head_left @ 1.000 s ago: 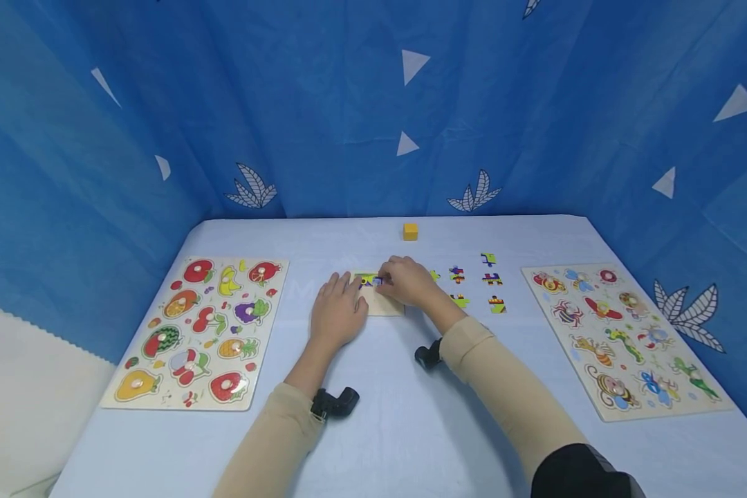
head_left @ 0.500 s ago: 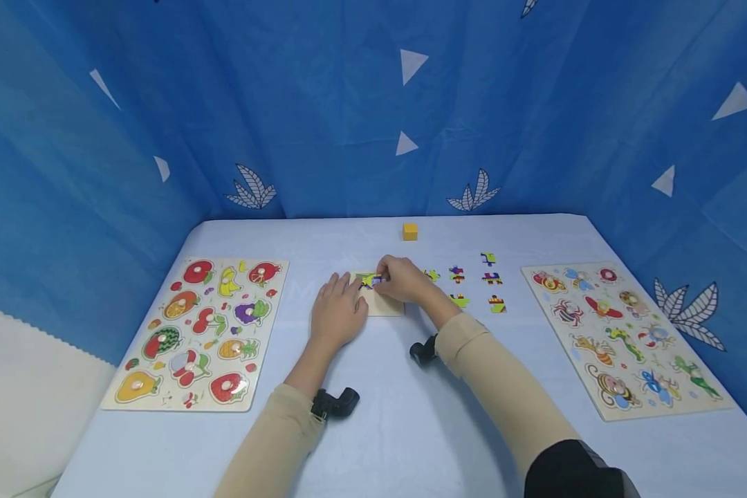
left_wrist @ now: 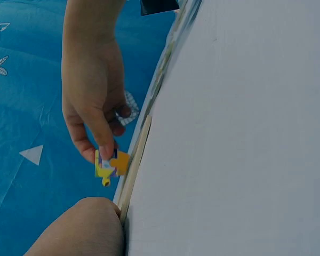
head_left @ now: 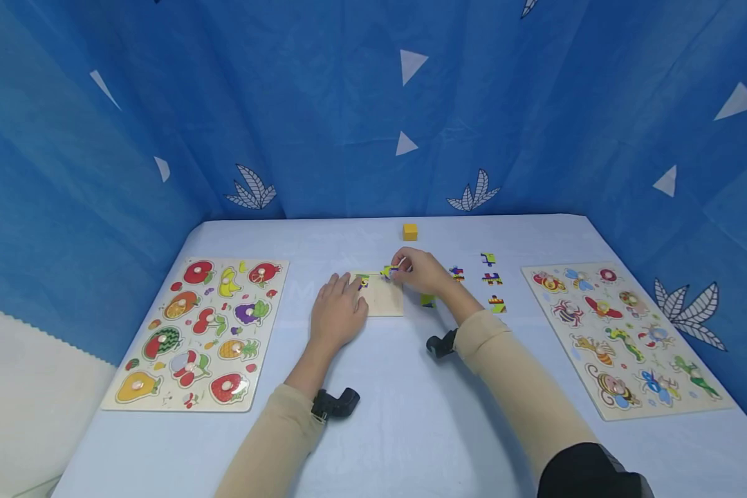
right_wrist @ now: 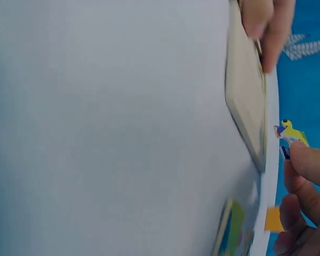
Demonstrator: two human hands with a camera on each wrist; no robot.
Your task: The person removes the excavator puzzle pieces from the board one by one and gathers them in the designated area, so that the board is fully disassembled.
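Observation:
My left hand (head_left: 339,311) lies with straight fingers on the left side of a small wooden jigsaw board (head_left: 382,301). One jigsaw piece (head_left: 364,279) sits at the board's upper left, partly covered by the fingers. Over the board's upper right corner, my right hand (head_left: 420,270) pinches another jigsaw piece (head_left: 389,272) between thumb and fingers. The right wrist view shows this yellow and purple jigsaw piece (right_wrist: 294,134) held clear of the board (right_wrist: 245,90). From the left wrist view, the right hand (left_wrist: 93,90) holds the piece (left_wrist: 102,169) from above.
Several loose jigsaw pieces (head_left: 492,279) lie right of the board, and one green piece (head_left: 427,301) lies close beside it. A yellow cube (head_left: 410,232) stands at the back. A fruit puzzle (head_left: 202,332) is on the left, an insect puzzle (head_left: 622,339) on the right.
My right hand has lifted off the board and moved slightly right with the jigsaw piece, uncovering the board's right part. The left hand has stayed still.

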